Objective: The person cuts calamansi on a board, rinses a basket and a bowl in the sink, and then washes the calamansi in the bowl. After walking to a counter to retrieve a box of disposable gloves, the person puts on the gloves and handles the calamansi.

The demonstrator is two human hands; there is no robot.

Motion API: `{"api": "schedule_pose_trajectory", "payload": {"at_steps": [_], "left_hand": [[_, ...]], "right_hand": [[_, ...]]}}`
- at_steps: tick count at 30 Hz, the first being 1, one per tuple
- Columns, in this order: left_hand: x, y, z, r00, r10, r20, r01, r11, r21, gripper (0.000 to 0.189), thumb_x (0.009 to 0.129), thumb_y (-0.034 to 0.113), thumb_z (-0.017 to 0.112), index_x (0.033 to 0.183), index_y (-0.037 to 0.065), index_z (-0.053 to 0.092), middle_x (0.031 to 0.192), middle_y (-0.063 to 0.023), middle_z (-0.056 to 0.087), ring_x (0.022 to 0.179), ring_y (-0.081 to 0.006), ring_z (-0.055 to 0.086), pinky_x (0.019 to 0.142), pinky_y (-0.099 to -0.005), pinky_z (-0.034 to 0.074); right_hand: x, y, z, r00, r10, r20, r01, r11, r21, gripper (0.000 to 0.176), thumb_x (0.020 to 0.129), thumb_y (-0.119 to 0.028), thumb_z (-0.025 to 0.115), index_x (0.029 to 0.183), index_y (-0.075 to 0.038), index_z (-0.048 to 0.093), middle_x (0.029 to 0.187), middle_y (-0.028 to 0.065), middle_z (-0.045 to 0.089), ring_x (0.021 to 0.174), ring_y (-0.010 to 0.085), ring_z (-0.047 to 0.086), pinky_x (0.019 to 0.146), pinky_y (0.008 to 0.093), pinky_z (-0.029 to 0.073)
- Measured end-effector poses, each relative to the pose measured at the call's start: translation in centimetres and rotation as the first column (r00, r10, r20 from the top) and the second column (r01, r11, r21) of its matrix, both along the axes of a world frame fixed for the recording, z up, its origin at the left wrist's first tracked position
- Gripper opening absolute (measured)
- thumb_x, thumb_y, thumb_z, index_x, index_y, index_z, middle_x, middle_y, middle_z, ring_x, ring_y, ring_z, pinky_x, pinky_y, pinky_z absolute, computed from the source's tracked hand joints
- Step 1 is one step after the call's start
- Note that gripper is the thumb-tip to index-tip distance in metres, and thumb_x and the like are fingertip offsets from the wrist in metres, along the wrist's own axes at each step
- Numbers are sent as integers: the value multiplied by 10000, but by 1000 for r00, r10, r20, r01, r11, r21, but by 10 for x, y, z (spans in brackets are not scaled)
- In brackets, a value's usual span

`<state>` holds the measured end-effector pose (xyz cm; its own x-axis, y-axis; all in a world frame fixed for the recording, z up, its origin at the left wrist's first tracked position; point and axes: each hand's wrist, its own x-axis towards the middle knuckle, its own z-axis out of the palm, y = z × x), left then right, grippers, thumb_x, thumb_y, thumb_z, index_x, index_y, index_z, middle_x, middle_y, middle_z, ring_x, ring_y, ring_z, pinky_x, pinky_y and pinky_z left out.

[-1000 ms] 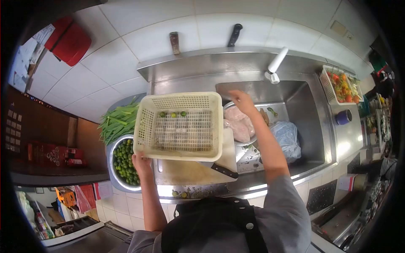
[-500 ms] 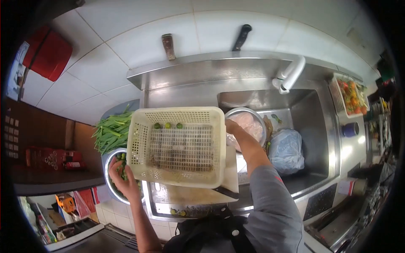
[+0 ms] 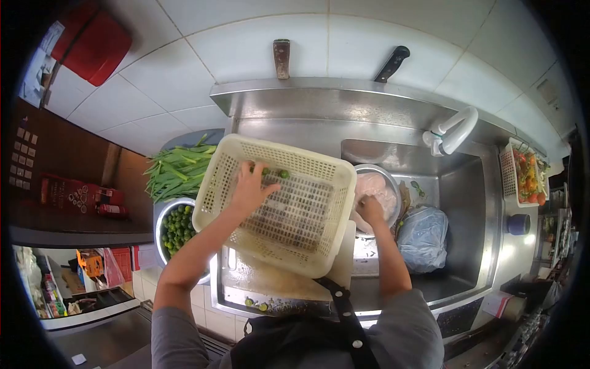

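Reaches left hand (image 3: 249, 192), thumb wide from fingers, into basket (image 3: 301, 215), slanting longways down to right; touches meat (image 3: 376, 186) with right hand (image 3: 371, 211), hold hard to tell.

The cream plastic basket (image 3: 335, 258) lies between the round metal bowl of small green limes (image 3: 161, 237) and the round metal bowl of pale raw meat (image 3: 399, 195).

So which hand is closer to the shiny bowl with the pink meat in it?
The right hand. It is reaching inside the metal bowl, at the pink meat. The left hand is over in the basket, by the little green fruits.
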<state>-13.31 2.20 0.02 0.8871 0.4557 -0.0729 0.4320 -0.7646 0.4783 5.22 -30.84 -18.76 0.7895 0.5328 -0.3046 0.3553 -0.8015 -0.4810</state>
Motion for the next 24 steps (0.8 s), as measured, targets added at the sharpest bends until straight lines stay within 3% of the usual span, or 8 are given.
{"api": "schedule_pose_trajectory", "payload": {"at_steps": [3, 4, 7, 11, 16, 20, 22, 24], "left_hand": [[9, -3, -16, 994, -77, -79, 80, 996, 40, 516, 852, 286, 746, 1283, 163, 489, 1251, -184, 419, 1169, -405, 466, 943, -482, 455], [12, -3, -22, 988, -105, -115, 115, 990, 85, 493, 855, 288, 741, 1271, 174, 503, 1276, -182, 423, 1151, -391, 488, 944, -474, 454], [21, -8, -20, 989, -116, -94, 122, 990, 66, 499, 853, 286, 740, 1255, 123, 492, 1248, -184, 428, 1134, -394, 497, 947, -483, 450], [31, -29, -32, 992, -127, -9, 127, 987, 100, 453, 917, 286, 665, 1267, 104, 441, 1208, -161, 434, 1127, -384, 499, 894, -484, 503], [41, -26, -50, 955, -203, -215, 270, 896, 352, 370, 986, 300, 546, 1252, 86, 403, 1255, -195, 438, 1021, -382, 594, 796, -449, 569], [32, -17, -27, 958, -208, -197, 246, 951, 188, 287, 994, 228, 527, 1207, 64, 426, 1241, -192, 488, 985, -375, 615, 772, -461, 553], [13, -27, 10, 935, -99, 341, 83, 995, 59, 262, 969, 151, 568, 1191, 39, 487, 1169, -172, 568, 981, -375, 609, 722, -448, 533], [-31, -51, 64, 882, -45, 469, 87, 994, -68, 268, 946, 131, 606, 1182, 36, 521, 1135, -149, 599, 950, -332, 619, 691, -410, 524]], "right_hand": [[-26, -94, 25, 998, -46, 44, 52, 989, -141, 258, 780, -230, 681, 952, -38, 683, 988, 233, 656, 912, 410, 633, 795, 494, 511], [-47, -114, 62, 973, 29, 227, -20, 999, -40, 230, 795, -194, 677, 960, -33, 683, 938, 214, 664, 881, 409, 640, 771, 496, 508], [-86, -130, 105, 976, 19, 218, -57, 984, 172, 195, 832, -159, 659, 990, -47, 685, 903, 183, 665, 826, 377, 656, 735, 460, 518], [-161, -99, 168, 991, -16, -132, 39, 984, 174, 223, 888, -165, 636, 1100, -97, 615, 1023, 185, 654, 886, 374, 653, 746, 465, 525], [-246, -43, 191, 997, 65, 38, -73, 965, 252, 294, 874, -233, 681, 1116, -101, 578, 1014, 149, 597, 903, 356, 633, 744, 468, 517], [-268, -35, 182, 938, 179, 296, -248, 945, 215, 347, 831, -228, 725, 1107, -85, 569, 1023, 127, 565, 983, 338, 550, 750, 453, 506], [-266, -34, 168, 905, 217, 365, -297, 938, 177, 386, 817, -247, 739, 1117, -85, 558, 1037, 123, 553, 1009, 342, 526, 763, 456, 503], [-259, -33, 163, 909, 251, 334, -338, 911, 235, 401, 810, -231, 735, 1114, -60, 536, 1022, 142, 551, 987, 352, 558, 776, 468, 516]]}}
